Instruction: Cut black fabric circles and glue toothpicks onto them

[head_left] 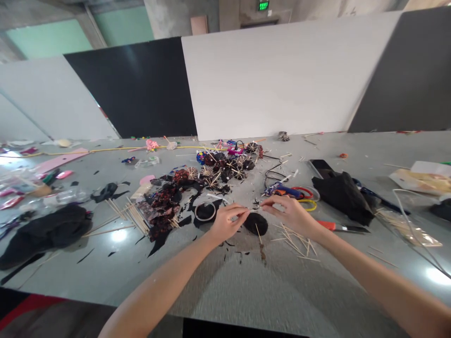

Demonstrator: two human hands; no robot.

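Note:
My left hand (229,221) and my right hand (287,211) are raised over the table, fingertips facing each other. Between them runs a thin pale stick (254,211), pinched at one end by each hand. Just below the stick lies a round black ball (255,224), with a wooden stick (259,233) poking out toward me. A roll of tape (205,211) sits on black fabric left of my left hand. Loose wooden sticks (294,241) are scattered below my right wrist.
Black balls with sticks (239,172) cluster behind my hands. An orange-handled knife (347,228) lies right of my right forearm, near black cloth (343,197) and scissors (308,204). Patterned fabric (160,206) and a bundle of sticks (136,217) are left. White panels (282,75) stand behind.

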